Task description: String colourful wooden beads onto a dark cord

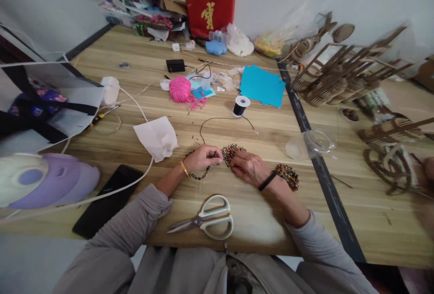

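Note:
My left hand [204, 157] is closed in a pinch above the table, thumb and index finger pressed together. A partly strung strand of dark, multicoloured beads [200, 176] loops under and around that hand, and its end runs up to the fingers. Right beside the fingertips lies a heap of small multicoloured beads [231, 151]. My right hand [250, 167] rests at the heap with curled fingers; what lies between its fingertips is too small to make out. Another bunch of beads [287, 176] sits beside my right wrist. A dark cord [217, 118] curves behind the left hand.
White-handled scissors [217, 217] lie near the front edge. Behind the hands are a spool of black cord [240, 105], pink yarn [181, 89] and blue sheets [262, 85]. A tissue [157, 138], a phone [107, 201] and a white cable [111, 187] are at left; wooden models [334, 75] at right.

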Demonstrator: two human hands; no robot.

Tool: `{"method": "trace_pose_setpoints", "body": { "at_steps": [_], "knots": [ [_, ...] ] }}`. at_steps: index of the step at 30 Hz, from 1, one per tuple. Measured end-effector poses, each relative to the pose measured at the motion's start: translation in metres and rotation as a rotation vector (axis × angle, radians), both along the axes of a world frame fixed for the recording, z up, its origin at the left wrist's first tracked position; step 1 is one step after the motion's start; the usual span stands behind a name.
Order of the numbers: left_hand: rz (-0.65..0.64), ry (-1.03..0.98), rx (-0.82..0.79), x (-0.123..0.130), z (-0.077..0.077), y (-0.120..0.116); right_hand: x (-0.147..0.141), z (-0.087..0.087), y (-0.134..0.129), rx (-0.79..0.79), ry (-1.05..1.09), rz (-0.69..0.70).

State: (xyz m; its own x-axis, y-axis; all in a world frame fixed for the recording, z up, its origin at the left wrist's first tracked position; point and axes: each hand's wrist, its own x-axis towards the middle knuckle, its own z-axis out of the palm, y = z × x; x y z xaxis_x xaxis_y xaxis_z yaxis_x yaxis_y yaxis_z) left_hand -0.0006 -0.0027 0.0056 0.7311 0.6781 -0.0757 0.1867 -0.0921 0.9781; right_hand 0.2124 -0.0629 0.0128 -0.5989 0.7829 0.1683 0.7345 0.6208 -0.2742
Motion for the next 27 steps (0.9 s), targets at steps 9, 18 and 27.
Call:
{"method": "trace_pose_setpoints", "body": {
  "at_steps": [9,18,27],
  "knots": [
    [0.08,-0.055,-0.095,0.0,-0.001,0.0,-0.005,0.007,0.0,0.038,0.196,-0.022],
    [0.042,-0.065,-0.207,-0.002,0.003,0.0,-0.019,-0.005,-0.002,0.024,0.573,-0.092],
    [0.057,-0.06,-0.246,-0.003,0.001,0.0,-0.024,-0.005,-0.005,-0.008,0.671,-0.178]
  ]
}}
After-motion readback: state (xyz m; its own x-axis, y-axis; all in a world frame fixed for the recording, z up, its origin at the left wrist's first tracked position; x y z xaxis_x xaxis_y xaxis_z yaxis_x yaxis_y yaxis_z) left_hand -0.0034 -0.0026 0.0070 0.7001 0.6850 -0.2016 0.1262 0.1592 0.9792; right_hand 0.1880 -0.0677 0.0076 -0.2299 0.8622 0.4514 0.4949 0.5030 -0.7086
